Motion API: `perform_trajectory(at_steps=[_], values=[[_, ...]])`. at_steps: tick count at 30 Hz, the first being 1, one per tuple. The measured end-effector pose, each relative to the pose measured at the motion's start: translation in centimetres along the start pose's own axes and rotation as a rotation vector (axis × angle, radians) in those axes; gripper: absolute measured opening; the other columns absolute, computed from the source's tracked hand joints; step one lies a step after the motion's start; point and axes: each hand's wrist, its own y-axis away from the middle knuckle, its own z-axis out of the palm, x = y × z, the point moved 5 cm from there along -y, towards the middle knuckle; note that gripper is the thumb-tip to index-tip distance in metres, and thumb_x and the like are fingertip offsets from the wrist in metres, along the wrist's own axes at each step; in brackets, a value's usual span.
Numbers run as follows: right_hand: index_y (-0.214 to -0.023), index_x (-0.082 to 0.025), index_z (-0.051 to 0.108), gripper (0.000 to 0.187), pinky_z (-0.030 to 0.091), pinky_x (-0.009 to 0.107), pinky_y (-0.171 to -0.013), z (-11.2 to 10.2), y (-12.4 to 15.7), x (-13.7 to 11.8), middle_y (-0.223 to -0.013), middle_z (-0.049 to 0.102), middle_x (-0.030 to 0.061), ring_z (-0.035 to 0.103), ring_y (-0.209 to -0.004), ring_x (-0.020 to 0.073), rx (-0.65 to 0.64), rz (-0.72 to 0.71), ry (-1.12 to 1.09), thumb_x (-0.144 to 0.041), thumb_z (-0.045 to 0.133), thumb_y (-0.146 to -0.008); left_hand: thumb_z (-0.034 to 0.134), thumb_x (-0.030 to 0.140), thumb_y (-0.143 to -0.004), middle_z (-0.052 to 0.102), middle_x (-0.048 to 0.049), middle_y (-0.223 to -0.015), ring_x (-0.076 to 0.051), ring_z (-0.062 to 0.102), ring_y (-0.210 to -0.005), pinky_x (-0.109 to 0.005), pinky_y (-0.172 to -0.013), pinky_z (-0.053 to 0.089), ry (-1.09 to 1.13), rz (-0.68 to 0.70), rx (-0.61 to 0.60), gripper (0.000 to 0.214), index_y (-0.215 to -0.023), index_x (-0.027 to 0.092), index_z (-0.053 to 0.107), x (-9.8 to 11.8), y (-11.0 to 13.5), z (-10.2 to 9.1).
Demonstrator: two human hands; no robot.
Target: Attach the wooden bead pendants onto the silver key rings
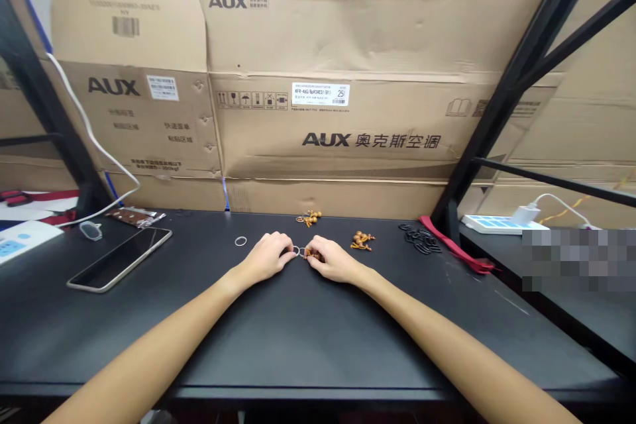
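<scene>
My left hand point(268, 257) is closed, thumb and fingertips pinching a silver metal ring point(297, 251). Facing it, my right hand point(332, 260) pinches a small brown beaded charm point(313, 255), mostly covered by the fingers. Another small ring point(302, 252) shows at the right fingertips, close to the left hand's ring; whether the two are linked I cannot tell. A loose silver ring point(240, 241) lies left of my left hand. Beyond the hands sits a brown beaded charm with a ring point(310, 218), and a cluster of brown beads point(363, 240) lies right of my right hand.
On the black table point(278, 344) a phone point(119, 260) and a brown packet point(134, 216) lie at left. Black cords point(420, 238) and a red strap point(454, 246) are at right, near the black frame post point(450, 209). Cardboard point(338, 159) stands behind. A power strip point(504, 224) is farther right.
</scene>
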Motion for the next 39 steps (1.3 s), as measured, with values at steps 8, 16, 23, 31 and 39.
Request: perform_trajectory(at_steps=[8, 16, 23, 31, 39], values=[[-0.089, -0.018, 0.059, 0.011, 0.043, 0.026, -0.073, 0.2, 0.0, -0.8, -0.084, 0.054, 0.0025, 0.051, -0.077, 0.0141, -0.029, -0.007, 0.0, -0.012, 0.051, -0.084, 0.048, 0.025, -0.091, 0.06, -0.0044, -0.089, -0.019, 0.055, -0.084, -0.033, -0.076, 0.041, -0.047, 0.034, 0.011, 0.015, -0.083, 0.018, 0.058, 0.3, -0.1, 0.4], [-0.091, -0.018, 0.059, 0.018, 0.042, 0.029, -0.08, 0.2, -0.1, -0.3, -0.086, 0.054, 0.0034, 0.05, -0.082, 0.0156, -0.007, -0.006, 0.077, -0.007, 0.045, -0.085, 0.049, 0.026, -0.09, 0.061, -0.0039, -0.091, -0.019, 0.054, -0.088, -0.033, -0.082, 0.042, 0.044, 0.05, -0.037, 0.012, -0.088, 0.019, 0.059, -0.1, 0.1, 0.2], [-0.093, -0.019, 0.06, 0.021, 0.042, 0.03, -0.08, 0.1, 0.0, -0.1, -0.089, 0.054, 0.0043, 0.05, -0.083, 0.0162, -0.009, -0.001, 0.086, -0.007, 0.044, -0.086, 0.046, 0.022, -0.091, 0.061, -0.0045, -0.091, -0.018, 0.054, -0.087, -0.031, -0.081, 0.044, 0.074, 0.111, -0.076, 0.016, -0.087, 0.019, 0.061, -0.5, 0.0, -0.1], [-0.095, -0.021, 0.062, 0.024, 0.042, 0.029, -0.08, 0.5, 0.0, -0.2, -0.09, 0.055, 0.0039, 0.05, -0.084, 0.0162, -0.007, -0.031, 0.077, -0.007, 0.043, -0.087, 0.041, 0.022, -0.094, 0.057, -0.0054, -0.09, -0.018, 0.052, -0.083, -0.031, -0.078, 0.043, -0.036, 0.136, -0.04, 0.019, -0.086, 0.018, 0.059, 0.2, 0.0, 0.3], [-0.092, -0.02, 0.063, 0.022, 0.04, 0.028, -0.081, 0.1, 0.1, 0.2, -0.089, 0.055, 0.0036, 0.05, -0.086, 0.0158, 0.011, 0.037, 0.152, -0.008, 0.044, -0.088, 0.041, 0.019, -0.093, 0.056, -0.0064, -0.092, -0.019, 0.052, -0.083, -0.033, -0.077, 0.042, -0.064, 0.047, -0.019, 0.016, -0.084, 0.017, 0.053, -0.2, 0.0, 0.2]])
